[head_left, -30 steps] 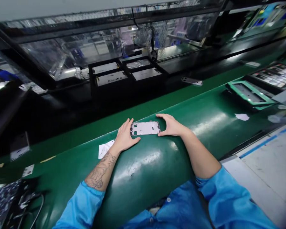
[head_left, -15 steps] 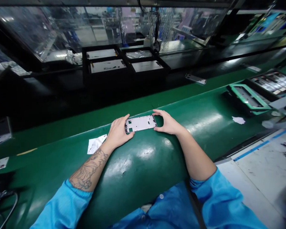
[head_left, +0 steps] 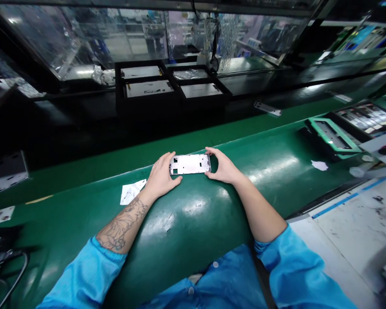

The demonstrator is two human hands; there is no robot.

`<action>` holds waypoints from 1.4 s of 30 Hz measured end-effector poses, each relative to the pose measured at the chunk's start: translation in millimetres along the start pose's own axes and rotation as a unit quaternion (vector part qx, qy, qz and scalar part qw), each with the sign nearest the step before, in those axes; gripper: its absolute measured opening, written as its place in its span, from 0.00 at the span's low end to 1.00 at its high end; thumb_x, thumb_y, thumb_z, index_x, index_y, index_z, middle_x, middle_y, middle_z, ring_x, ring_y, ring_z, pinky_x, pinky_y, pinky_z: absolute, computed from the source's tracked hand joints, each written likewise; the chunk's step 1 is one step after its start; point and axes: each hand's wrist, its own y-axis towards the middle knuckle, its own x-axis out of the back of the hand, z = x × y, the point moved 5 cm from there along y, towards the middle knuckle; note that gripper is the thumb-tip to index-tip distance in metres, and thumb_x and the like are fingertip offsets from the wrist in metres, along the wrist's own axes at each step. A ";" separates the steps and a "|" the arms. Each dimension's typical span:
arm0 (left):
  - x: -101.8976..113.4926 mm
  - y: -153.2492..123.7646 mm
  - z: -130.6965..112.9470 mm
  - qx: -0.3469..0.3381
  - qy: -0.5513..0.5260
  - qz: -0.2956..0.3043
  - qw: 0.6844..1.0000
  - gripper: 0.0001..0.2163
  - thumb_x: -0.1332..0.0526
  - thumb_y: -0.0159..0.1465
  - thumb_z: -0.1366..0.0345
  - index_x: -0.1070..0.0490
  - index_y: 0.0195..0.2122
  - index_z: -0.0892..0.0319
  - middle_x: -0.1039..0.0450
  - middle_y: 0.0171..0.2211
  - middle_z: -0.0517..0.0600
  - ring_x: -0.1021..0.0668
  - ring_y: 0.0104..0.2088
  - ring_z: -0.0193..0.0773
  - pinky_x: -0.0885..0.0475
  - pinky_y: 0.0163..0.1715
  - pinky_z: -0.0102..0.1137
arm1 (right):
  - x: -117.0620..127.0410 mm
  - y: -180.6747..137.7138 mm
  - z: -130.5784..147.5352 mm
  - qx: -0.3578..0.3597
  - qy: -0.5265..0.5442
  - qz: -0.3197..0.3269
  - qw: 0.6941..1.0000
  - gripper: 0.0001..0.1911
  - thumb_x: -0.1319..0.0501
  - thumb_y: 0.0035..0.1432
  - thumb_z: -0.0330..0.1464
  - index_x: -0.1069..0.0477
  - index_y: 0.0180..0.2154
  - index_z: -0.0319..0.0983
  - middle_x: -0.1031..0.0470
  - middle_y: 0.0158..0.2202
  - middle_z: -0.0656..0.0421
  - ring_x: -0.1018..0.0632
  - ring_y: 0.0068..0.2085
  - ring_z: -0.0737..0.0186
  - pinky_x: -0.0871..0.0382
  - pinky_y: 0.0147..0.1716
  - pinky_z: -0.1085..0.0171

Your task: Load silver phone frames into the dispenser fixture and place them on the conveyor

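A pale metal phone frame [head_left: 190, 164] lies flat and lengthwise on the green work surface [head_left: 212, 214] in front of me. My left hand [head_left: 161, 178] grips its left end, thumb along the near edge and fingers curled over the far edge. Its right end is pinched by my right hand [head_left: 223, 166] between thumb and fingers. Both forearms rest on the green surface, with blue sleeves pushed back.
A white paper scrap [head_left: 132, 191] lies left of my left hand, another [head_left: 320, 165] to the right. A green-rimmed fixture [head_left: 333, 134] and a tray of parts [head_left: 365, 116] stand at the right. Black trays [head_left: 170, 86] sit behind the belt, where another frame [head_left: 267, 108] lies.
Both hands have kept their hold on the frame's ends. The frame sits a little more level than half a second ago; the camera has shifted slightly.
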 end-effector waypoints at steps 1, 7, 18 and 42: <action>-0.1 -0.2 1.0 0.006 -0.007 -0.001 1.000 0.42 0.30 0.56 0.62 0.47 0.69 0.58 0.42 0.68 0.61 0.37 0.68 0.56 0.38 0.68 0.52 | -0.9 0.2 0.7 0.005 0.003 -0.003 1.000 0.48 0.29 0.48 0.32 0.44 0.68 0.47 0.30 0.59 0.53 0.27 0.59 0.45 0.33 0.62 0.46; 1.5 -0.6 13.1 0.057 -0.120 -0.050 0.990 0.44 0.33 0.59 0.62 0.57 0.72 0.58 0.43 0.69 0.66 0.29 0.64 0.54 0.34 0.65 0.52 | -1.8 0.6 -1.1 0.019 -0.006 -0.021 1.000 0.48 0.30 0.49 0.33 0.46 0.68 0.47 0.31 0.60 0.52 0.23 0.52 0.48 0.30 0.59 0.48; 1.5 0.0 16.9 0.082 -0.203 -0.061 0.974 0.44 0.36 0.59 0.66 0.62 0.72 0.56 0.37 0.66 0.65 0.25 0.60 0.50 0.32 0.63 0.53 | 3.0 2.3 -1.8 0.026 -0.030 -0.057 0.998 0.45 0.30 0.49 0.33 0.45 0.67 0.49 0.32 0.59 0.53 0.22 0.46 0.50 0.28 0.57 0.48; 2.0 0.0 20.2 0.122 -0.214 -0.078 0.966 0.39 0.38 0.62 0.66 0.59 0.71 0.57 0.37 0.66 0.64 0.28 0.63 0.49 0.35 0.65 0.53 | -2.0 11.3 -3.6 0.075 -0.103 -0.099 0.987 0.47 0.30 0.49 0.36 0.47 0.66 0.43 0.27 0.57 0.52 0.24 0.44 0.50 0.30 0.54 0.45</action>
